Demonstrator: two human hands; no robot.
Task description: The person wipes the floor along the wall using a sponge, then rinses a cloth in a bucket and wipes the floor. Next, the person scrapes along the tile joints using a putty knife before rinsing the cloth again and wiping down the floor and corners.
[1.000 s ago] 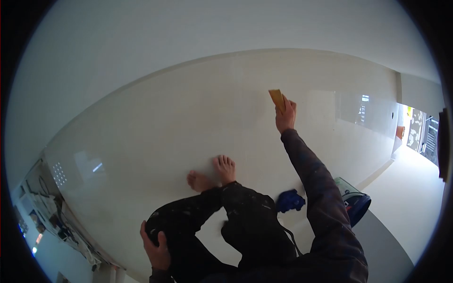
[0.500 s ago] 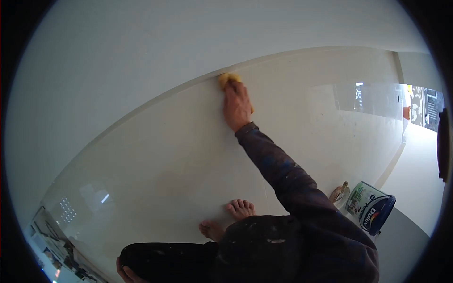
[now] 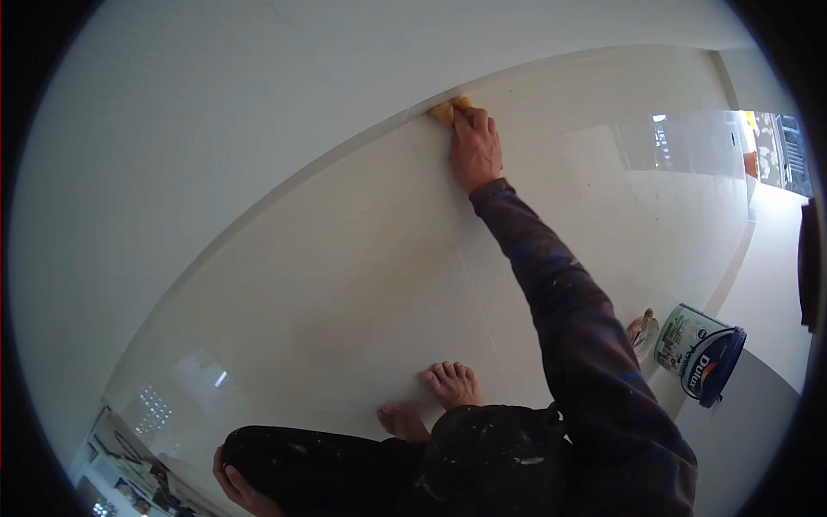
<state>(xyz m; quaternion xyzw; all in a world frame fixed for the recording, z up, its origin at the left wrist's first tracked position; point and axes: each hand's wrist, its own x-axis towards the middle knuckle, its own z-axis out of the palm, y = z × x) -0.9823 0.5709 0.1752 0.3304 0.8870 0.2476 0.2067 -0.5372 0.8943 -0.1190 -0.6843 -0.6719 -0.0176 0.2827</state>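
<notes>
The grip of the left hand lies against the bent knee, its palm hidden, so whether it clasps or merely rests there cannot be told. Just beyond, the bare feet are planted close together on the glossy floor, and the pose reads as a low squat, with the left arm perhaps steadying it. The right sleeve runs long and nearly straight up and away, with a paint bucket standing to its right. At the arm's end the right hand is back-of-hand up, fingers bent forward and clamped on a folded yellow piece; cloth or abrasive sheet, it is too small to say. That piece is pressed in at the skirting, where the floor meets the pale wall. The step in hand looks like rubbing along this low edge. A further stroke would call for even pressure into the corner, and, with the reach so long, a lean or shuffle sideways rather than more arm.
</notes>
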